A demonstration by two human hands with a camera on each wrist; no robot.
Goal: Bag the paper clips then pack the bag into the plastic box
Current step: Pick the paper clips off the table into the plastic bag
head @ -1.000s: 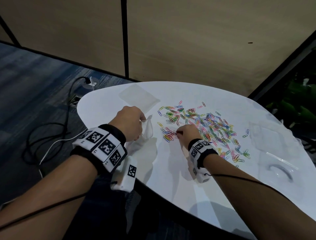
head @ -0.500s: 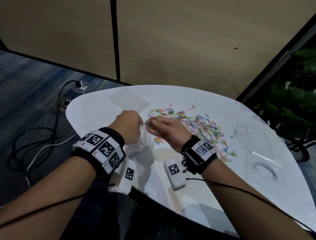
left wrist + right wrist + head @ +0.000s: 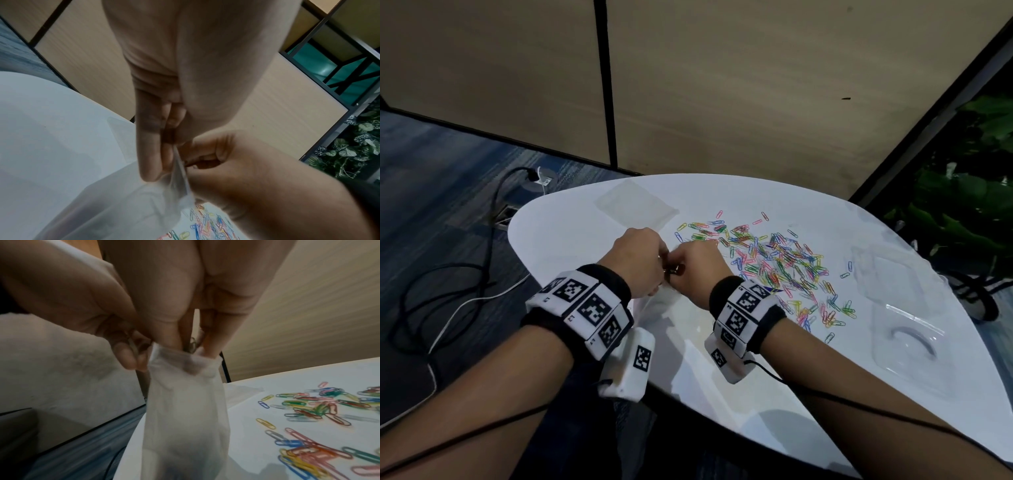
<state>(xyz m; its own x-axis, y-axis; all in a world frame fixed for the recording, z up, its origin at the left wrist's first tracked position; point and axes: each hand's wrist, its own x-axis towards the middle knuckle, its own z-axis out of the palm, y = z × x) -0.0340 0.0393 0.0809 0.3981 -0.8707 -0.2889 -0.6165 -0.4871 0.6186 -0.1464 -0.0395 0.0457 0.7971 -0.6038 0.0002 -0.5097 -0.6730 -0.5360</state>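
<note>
Colourful paper clips [image 3: 774, 260] lie scattered across the white table [image 3: 571, 233]. My left hand [image 3: 654, 270] pinches the rim of a frosted plastic bag [image 3: 664, 301] and holds it upright over the table's near edge. The right hand [image 3: 678, 269] is pressed against the left, its fingertips [image 3: 207, 352] dipped into the bag's mouth [image 3: 185, 356]. A few paper clips [image 3: 192, 342] are pinched between them. In the left wrist view the bag [image 3: 123, 203] hangs below both hands. The clear plastic box [image 3: 904, 332] lies open at the table's right.
A second flat bag [image 3: 633, 204] lies at the table's far left. Cables [image 3: 448, 274] and a floor socket [image 3: 506, 219] are on the carpet to the left. Wood panels stand behind, and a plant [image 3: 962, 205] is at the right.
The right hand left the pile with a pinch of clips and moved left to the bag's mouth, where it now meets the left hand. The left hand kept hold of the bag.
</note>
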